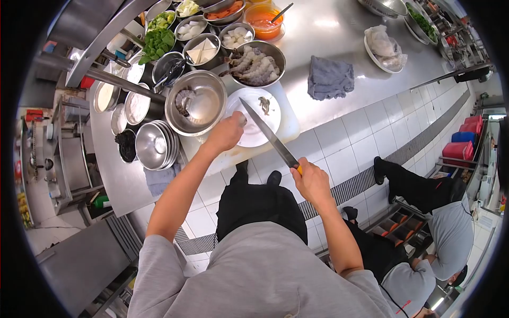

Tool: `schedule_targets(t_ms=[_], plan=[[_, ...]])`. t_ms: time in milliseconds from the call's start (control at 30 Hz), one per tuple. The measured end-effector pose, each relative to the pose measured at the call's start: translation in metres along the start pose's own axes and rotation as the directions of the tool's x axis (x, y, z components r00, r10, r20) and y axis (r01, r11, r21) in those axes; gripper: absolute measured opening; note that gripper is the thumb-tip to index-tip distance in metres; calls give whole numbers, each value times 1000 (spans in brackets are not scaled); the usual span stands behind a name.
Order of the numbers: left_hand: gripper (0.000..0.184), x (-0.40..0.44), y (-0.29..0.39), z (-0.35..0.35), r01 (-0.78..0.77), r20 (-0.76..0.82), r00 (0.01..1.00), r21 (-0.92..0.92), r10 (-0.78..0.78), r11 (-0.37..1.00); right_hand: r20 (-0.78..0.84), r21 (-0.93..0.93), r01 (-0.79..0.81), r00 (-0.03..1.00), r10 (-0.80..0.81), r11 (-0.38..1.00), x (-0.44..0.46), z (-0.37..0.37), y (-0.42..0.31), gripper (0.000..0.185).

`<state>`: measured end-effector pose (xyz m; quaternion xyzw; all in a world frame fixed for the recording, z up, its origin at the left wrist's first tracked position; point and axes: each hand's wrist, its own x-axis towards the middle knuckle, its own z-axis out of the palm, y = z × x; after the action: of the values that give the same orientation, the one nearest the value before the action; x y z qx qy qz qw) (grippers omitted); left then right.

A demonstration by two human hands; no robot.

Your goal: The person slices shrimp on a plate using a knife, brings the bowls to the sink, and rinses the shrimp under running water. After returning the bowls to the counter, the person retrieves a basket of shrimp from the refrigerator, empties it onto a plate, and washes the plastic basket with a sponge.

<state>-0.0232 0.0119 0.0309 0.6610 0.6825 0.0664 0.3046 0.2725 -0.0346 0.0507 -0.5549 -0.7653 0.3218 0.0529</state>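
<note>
My right hand (pixel 314 183) is wrapped round the yellow handle of a long kitchen knife (pixel 271 137), its blade slanting over a white plate (pixel 253 139). At the plate's left edge, my left hand (pixel 227 132) is closed, pinching a small greyish piece that looks like a shrimp, mostly hidden by the fingers. Dark scraps (pixel 264 105) lie on the plate, which rests on a white cutting board (pixel 289 114). Behind it, a metal bowl holds several raw shrimp (pixel 260 66). Left of the plate, a wider metal bowl (pixel 204 108) contains a peeled shrimp (pixel 184 100).
Stacked steel bowls (pixel 151 146) stand at the left, with ingredient bowls and a tub of orange sauce (pixel 263 24) at the back. A folded grey cloth (pixel 331 78) and a bowl with plastic bags (pixel 384 50) lie rightward. Two people (pixel 424 238) are at the lower right.
</note>
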Motion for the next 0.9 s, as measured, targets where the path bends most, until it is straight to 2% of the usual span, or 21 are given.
schedule_targets(t_ms=[33,100,133,200,233,300,333,400,433,500,533,600,733,800,900], plan=[[36,0,-2,7,-2,1,1000,1,2,1000,-4,6,3,1000,-3,1000,0,0,1,22],[37,-1,-4,20,-87,-143,985,84,98,993,-4,12,2,1000,-2,1000,-1,1,2,22],[37,-2,-2,23,-86,-140,985,81,97,993,-2,7,1,1000,-1,1000,-1,0,3,22],[41,-4,4,25,-76,-240,966,75,92,994,5,1,1,1000,-1,1000,-2,-2,2,22],[41,-6,5,25,-71,-237,968,72,86,995,4,-15,-12,1000,12,1000,-2,-4,0,23],[41,-9,4,25,42,-236,970,-45,-52,998,12,-32,-19,1000,19,999,-2,-7,-2,23],[41,-9,1,25,50,-237,970,-46,-60,998,3,-35,-13,1000,13,999,-2,-8,-2,24],[38,-8,-5,25,-89,-293,952,10,88,996,-4,-38,-4,1000,4,999,-1,-9,-2,24],[38,-9,-5,25,-87,-293,952,9,86,996,10,-43,-2,1000,3,999,-1,-9,-1,22],[30,-7,-3,26,-140,-271,944,185,188,973,25,-51,0,1000,1,999,-1,-8,-2,21],[30,-6,-2,27,-140,-273,944,185,187,973,13,-60,17,1000,-16,998,-1,-7,-3,21],[25,-4,1,29,-199,-363,884,278,295,940,2,-70,31,1000,-31,997,-2,-5,-4,20],[26,-3,7,29,-193,-361,879,325,311,926,61,-124,59,997,-52,991,-1,-1,-9,18],[27,-4,9,34,-268,-434,823,273,367,924,96,-130,66,994,-54,989,0,-1,-12,17],[27,0,4,39,-225,-405,863,232,304,946,84,-125,62,995,-51,990,0,-4,-15,17]])
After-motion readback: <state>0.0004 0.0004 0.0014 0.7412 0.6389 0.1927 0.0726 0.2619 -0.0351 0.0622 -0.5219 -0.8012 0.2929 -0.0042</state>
